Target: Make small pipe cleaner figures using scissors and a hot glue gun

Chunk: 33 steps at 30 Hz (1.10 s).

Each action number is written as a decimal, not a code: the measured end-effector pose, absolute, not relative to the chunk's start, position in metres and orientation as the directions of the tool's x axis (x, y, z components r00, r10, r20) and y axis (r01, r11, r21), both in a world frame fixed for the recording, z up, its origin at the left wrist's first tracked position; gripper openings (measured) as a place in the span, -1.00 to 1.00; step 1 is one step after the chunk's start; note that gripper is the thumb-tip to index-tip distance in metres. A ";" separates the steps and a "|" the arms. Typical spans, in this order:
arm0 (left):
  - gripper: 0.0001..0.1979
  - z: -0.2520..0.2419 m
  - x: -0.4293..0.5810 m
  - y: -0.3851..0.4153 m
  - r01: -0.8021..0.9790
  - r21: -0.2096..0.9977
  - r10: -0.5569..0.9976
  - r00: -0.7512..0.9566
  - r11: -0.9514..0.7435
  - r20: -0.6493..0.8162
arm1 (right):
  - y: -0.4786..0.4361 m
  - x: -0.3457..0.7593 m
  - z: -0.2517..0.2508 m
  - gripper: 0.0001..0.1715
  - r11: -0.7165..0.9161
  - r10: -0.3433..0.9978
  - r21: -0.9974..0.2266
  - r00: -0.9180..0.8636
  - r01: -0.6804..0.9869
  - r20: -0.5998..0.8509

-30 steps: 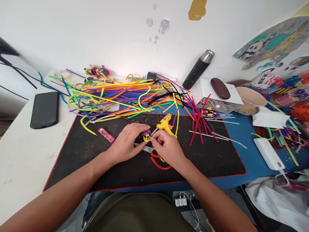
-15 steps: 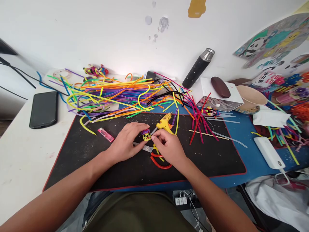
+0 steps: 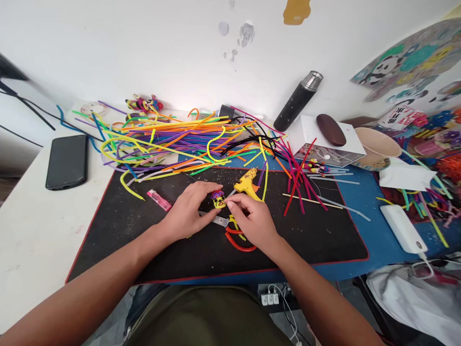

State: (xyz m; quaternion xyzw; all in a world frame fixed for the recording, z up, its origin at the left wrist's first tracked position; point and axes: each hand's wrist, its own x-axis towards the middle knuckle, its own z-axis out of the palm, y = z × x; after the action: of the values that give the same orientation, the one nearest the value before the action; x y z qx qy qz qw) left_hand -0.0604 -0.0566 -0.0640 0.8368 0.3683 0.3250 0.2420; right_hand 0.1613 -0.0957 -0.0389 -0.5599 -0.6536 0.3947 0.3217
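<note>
My left hand (image 3: pixel 189 209) holds a small doll head (image 3: pixel 219 203) between thumb and fingers. It has a yellow face with dark eyes, a red mouth and purple and red hair. At the head's right edge, my right hand (image 3: pixel 252 218) is closed in a pinch; whatever may be between those fingertips is too small to make out. Under and between the hands lie scissors (image 3: pixel 239 247) with red handles, their blades partly covered by my left hand. Just beyond my right hand is a yellow glue gun (image 3: pixel 247 185), partly hidden by it. A pink lighter (image 3: pixel 159 200) rests left of my left hand.
Many coloured pipe cleaners (image 3: pixel 173 144) are heaped along the back of the black mat (image 3: pixel 306 240). A dark flask (image 3: pixel 298 101) and a white box (image 3: pixel 306 127) stand back right. A phone (image 3: pixel 67 162) lies left, a white power bank (image 3: pixel 403 228) right.
Both hands stay nearly in place around the doll head, which has tilted very slightly. The whole view has shifted a little.
</note>
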 end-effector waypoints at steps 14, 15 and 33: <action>-0.56 -0.065 -0.060 -0.057 0.456 0.645 0.771 0.523 -0.614 0.364 | -0.096 0.161 -0.042 -0.69 0.101 0.982 -0.876 -0.189 0.471 0.011; -0.55 -0.065 -0.061 -0.057 0.456 0.646 0.771 0.525 -0.613 0.361 | -0.096 0.161 -0.042 -0.69 0.098 0.982 -0.877 -0.186 0.470 0.011; -0.57 -0.065 -0.060 -0.057 0.451 0.648 0.769 0.527 -0.614 0.362 | -0.097 0.161 -0.046 -0.69 0.092 0.984 -0.885 -0.179 0.456 0.010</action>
State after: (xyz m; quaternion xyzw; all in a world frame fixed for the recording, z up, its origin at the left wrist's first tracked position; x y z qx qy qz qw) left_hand -0.0604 -0.0572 -0.0646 0.8384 0.3637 0.3228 0.2462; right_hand 0.1612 -0.0974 -0.0462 -0.5462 -0.6589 0.3944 0.3346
